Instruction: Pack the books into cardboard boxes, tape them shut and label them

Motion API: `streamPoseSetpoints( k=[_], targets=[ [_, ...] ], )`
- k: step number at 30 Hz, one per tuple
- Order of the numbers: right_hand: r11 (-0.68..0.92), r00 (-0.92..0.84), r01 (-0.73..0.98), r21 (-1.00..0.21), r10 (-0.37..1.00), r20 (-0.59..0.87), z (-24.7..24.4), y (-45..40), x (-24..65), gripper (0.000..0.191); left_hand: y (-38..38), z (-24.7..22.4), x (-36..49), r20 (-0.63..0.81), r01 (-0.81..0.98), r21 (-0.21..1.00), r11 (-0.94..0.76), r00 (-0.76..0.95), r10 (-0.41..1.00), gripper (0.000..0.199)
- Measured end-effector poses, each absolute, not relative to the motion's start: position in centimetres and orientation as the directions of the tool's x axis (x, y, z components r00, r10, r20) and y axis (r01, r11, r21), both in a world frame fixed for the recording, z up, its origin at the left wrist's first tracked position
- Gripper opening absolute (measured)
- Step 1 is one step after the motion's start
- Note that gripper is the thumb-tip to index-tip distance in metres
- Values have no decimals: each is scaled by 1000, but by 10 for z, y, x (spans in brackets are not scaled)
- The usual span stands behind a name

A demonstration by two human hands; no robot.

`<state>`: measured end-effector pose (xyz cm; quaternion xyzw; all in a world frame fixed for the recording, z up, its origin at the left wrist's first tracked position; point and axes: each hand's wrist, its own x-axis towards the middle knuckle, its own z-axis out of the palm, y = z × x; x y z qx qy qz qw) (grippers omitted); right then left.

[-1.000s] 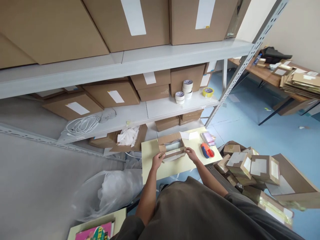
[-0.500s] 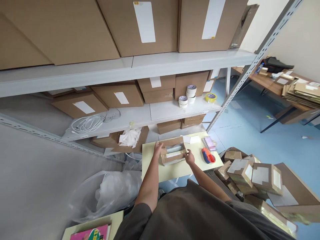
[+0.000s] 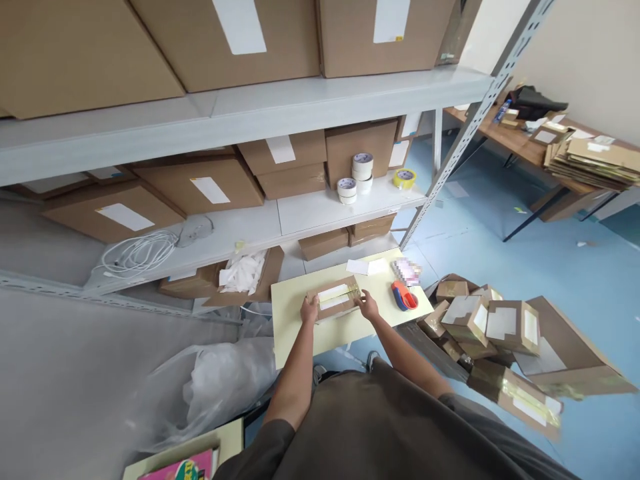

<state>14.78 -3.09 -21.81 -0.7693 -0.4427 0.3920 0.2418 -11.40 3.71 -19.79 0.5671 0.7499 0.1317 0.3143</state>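
Observation:
On the pale yellow table (image 3: 290,337) lies a small cardboard box (image 3: 327,312), its top flaps folded down with a narrow seam between them. White label strips and shiny tape show on the flaps. My left hand (image 3: 309,309) grips the box at its left end, fingers bent round the edge. At the right end my right hand (image 3: 368,305) holds the other side with its fingers curled. An orange and blue tape dispenser (image 3: 404,296) sits to the right of the box. Behind the box are white paper sheets (image 3: 367,267) and a blurred-out packet (image 3: 407,272).
A metal shelf rack (image 3: 260,225) with large cartons rises in front. Tape rolls (image 3: 347,191) and a coiled white cable (image 3: 143,253) lie on its middle shelf. Used boxes (image 3: 505,327) are piled at right on the floor. A clear plastic bag (image 3: 225,380) bulges at left.
The box's flaps, open before with greyish wrapped contents showing, are now folded down over the inside. Both hands remain at its ends. The camera view has shifted to the right.

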Motion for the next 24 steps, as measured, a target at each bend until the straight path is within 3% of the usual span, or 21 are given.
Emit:
streamPoseSetpoints(
  k=[6,13,17,21,24],
  targets=[
    [-410,419,506,-759,886,-199,-203,-39,200,58,41,-191,-103,-368,768,492,410,-244,897,61],
    [-520,603,554,-650,789,-117,-197,-65,305,53,34,-191,-55,-369,831,428,355,-198,908,51],
    [-602,614,544,-584,760,-212,-210,-78,338,44,24,-195,-27,-351,824,440,357,-208,913,58],
    [-594,488,602,-534,803,-342,-234,-82,338,38,22,-203,-22,-345,796,459,393,-248,905,61],
    [-565,407,683,-462,820,-402,-250,-80,324,45,23,-209,-26,-338,774,493,397,-250,907,60]
  ],
)
